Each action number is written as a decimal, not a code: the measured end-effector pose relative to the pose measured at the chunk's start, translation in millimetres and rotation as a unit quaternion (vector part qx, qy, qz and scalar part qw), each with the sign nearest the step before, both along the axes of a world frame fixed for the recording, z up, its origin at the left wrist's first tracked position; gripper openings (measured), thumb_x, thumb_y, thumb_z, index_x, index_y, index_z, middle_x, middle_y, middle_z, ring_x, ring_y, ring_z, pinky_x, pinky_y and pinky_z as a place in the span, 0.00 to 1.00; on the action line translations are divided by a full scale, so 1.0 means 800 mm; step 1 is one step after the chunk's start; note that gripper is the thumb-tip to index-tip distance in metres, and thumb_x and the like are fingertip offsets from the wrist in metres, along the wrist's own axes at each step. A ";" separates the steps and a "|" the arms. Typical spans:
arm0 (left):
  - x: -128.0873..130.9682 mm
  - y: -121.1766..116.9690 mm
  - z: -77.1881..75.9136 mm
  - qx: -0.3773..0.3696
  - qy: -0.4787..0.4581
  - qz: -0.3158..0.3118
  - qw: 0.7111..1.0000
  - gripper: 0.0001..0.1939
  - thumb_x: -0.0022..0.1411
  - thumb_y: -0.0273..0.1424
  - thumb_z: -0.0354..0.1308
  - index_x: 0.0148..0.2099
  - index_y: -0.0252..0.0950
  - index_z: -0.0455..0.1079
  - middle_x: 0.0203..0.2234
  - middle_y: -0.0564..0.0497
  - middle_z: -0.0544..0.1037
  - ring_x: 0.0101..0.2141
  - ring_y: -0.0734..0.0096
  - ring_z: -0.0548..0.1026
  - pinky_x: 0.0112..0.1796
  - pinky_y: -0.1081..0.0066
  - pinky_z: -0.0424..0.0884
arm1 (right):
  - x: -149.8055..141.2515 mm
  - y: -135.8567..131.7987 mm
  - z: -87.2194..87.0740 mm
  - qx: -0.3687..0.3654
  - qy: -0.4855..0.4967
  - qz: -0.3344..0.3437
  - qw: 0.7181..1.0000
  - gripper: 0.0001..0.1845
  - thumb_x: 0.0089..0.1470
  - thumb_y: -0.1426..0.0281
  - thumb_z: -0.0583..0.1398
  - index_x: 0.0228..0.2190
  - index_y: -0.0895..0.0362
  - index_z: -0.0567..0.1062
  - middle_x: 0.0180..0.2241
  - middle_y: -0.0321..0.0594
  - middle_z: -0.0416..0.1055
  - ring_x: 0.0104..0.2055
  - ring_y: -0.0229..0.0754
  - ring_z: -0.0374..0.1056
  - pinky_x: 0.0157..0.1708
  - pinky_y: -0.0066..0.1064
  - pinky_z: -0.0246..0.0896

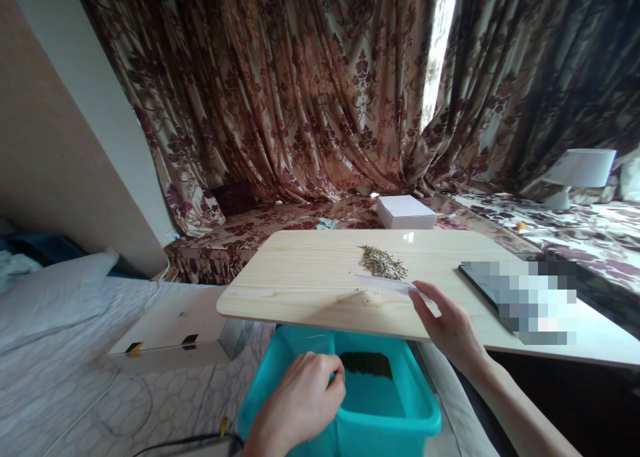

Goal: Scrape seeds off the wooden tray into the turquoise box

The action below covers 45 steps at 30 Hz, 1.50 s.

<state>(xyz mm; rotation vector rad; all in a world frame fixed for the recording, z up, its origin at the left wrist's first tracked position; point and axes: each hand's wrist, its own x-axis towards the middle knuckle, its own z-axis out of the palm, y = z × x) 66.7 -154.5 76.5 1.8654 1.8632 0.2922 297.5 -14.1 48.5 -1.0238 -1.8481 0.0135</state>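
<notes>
My right hand (445,323) pinches one end of a thin white card (383,284) between thumb and fingers, holding it low over the wooden tabletop (300,277). Just beyond the card lies a loose pile of small green-brown grains (383,262), with a few strays near it. My left hand (313,390) hangs over a turquoise divided bin (385,425) below the table edge. Its fingers are curled together, and whatever they may hold is hidden. Dark green grains (367,365) lie in the bin's right compartment.
A dark-edged flat object (480,287), partly pixelated, rests on the table's right side. A white box (407,210) sits behind the table. On the bed at left are a larger white box (175,330) and a pillow (55,297). A lamp (583,170) stands far right.
</notes>
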 end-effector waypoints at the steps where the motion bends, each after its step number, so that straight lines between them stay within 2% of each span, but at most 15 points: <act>1: 0.000 0.000 0.001 -0.001 0.001 -0.002 1.000 0.15 0.63 0.31 0.45 0.38 0.41 0.74 0.36 0.52 0.78 0.41 0.65 0.72 0.41 0.71 0.61 | 0.000 0.000 0.001 -0.002 0.002 0.002 1.000 0.12 0.58 0.62 0.54 0.37 0.52 0.76 0.35 0.41 0.80 0.34 0.46 0.77 0.30 0.32 0.74; 12: 0.001 -0.001 0.000 -0.004 -0.006 0.013 1.000 0.15 0.62 0.30 0.45 0.38 0.41 0.74 0.36 0.52 0.78 0.42 0.65 0.72 0.42 0.71 0.61 | -0.007 -0.004 0.009 0.004 -0.004 0.011 1.000 0.12 0.58 0.63 0.54 0.36 0.52 0.75 0.35 0.40 0.80 0.33 0.44 0.77 0.28 0.31 0.74; 20: -0.002 0.000 -0.005 -0.007 -0.001 0.010 1.000 0.15 0.62 0.29 0.45 0.39 0.42 0.74 0.37 0.52 0.77 0.42 0.65 0.72 0.42 0.71 0.61 | -0.001 -0.003 0.005 0.003 0.019 0.006 1.000 0.12 0.57 0.62 0.55 0.37 0.52 0.75 0.34 0.40 0.80 0.32 0.45 0.77 0.28 0.31 0.74; 28: -0.002 -0.003 -0.004 0.003 -0.011 0.017 1.000 0.15 0.62 0.29 0.45 0.38 0.42 0.74 0.37 0.53 0.77 0.42 0.66 0.71 0.42 0.71 0.61 | -0.001 -0.008 0.000 -0.013 0.010 0.054 0.998 0.10 0.58 0.64 0.55 0.37 0.52 0.74 0.34 0.40 0.80 0.32 0.44 0.77 0.28 0.30 0.74; 35: -0.006 -0.002 -0.005 0.003 -0.020 0.022 1.000 0.15 0.62 0.30 0.45 0.38 0.42 0.74 0.37 0.52 0.77 0.42 0.66 0.71 0.42 0.71 0.61 | 0.007 -0.008 -0.009 -0.031 0.076 0.050 0.995 0.09 0.56 0.64 0.57 0.38 0.52 0.74 0.34 0.39 0.79 0.33 0.43 0.76 0.22 0.25 0.71; 40: -0.008 -0.003 -0.011 0.007 -0.020 0.032 0.999 0.14 0.62 0.30 0.46 0.37 0.42 0.74 0.36 0.53 0.77 0.41 0.67 0.71 0.42 0.72 0.61 | 0.009 -0.011 -0.013 -0.058 0.110 0.043 0.991 0.09 0.55 0.62 0.58 0.35 0.52 0.74 0.30 0.39 0.78 0.30 0.42 0.75 0.18 0.24 0.68; 45: -0.009 -0.001 -0.015 -0.001 -0.021 0.037 0.999 0.13 0.62 0.31 0.46 0.38 0.43 0.73 0.36 0.54 0.77 0.42 0.67 0.71 0.42 0.73 0.60 | 0.010 -0.013 -0.025 -0.085 0.137 0.049 0.986 0.11 0.54 0.60 0.58 0.35 0.53 0.74 0.31 0.40 0.78 0.33 0.43 0.75 0.21 0.24 0.69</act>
